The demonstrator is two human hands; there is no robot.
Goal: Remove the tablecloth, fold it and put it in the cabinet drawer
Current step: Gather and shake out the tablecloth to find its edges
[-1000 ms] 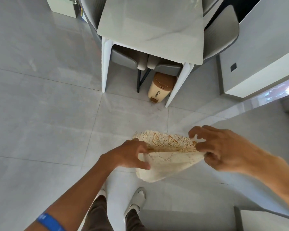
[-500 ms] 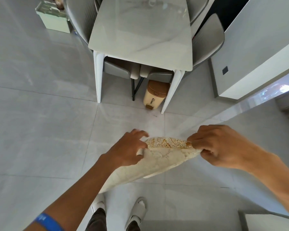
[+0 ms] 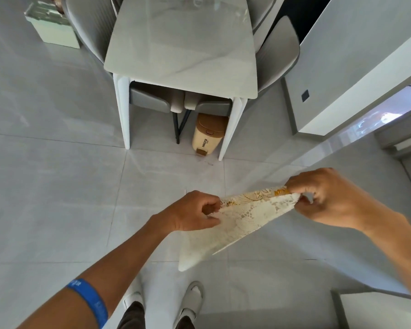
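Observation:
The tablecloth (image 3: 242, 222) is cream lace with a yellow flower print, folded into a small layered panel that hangs in the air in front of me. My left hand (image 3: 192, 213) pinches its left upper corner. My right hand (image 3: 328, 198) grips the right upper corner, a little higher. The lower folded end droops toward the floor above my feet. No cabinet drawer shows clearly; a grey-white cabinet (image 3: 356, 74) stands at the right.
A bare marble-top table (image 3: 183, 41) stands ahead with grey chairs (image 3: 278, 48) tucked around it. A beige pedal bin (image 3: 208, 134) sits under its near end. A pale box (image 3: 50, 29) lies far left. A white furniture corner (image 3: 377, 312) is at lower right.
Both hands have drawn apart and the right hand has risen, stretching the folded cloth's top edge. The hanging end has swung down to the left. My view has tilted toward the table.

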